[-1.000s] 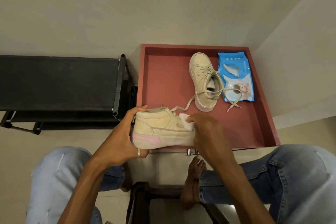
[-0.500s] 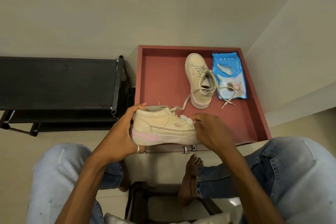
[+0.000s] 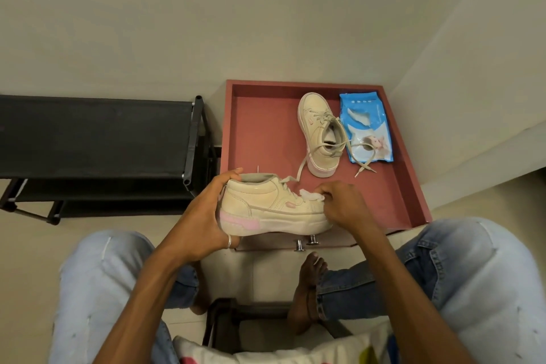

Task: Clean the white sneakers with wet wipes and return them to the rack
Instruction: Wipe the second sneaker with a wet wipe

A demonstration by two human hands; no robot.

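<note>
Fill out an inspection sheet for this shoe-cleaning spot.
Surface: red tray, rimmed, against the wall.
Job's things: held sneaker at the tray's near edge; second sneaker upright on tray, loose laces across the wipes pack beside it.
Clutter: nothing seen.
Grippers: left hand grips held sneaker's heel; right hand pinches wet wipe against its upper.
Cables: nothing seen.
Surroundings: black shoe rack left of tray; pale wall; patterned cushion at bottom.
</note>
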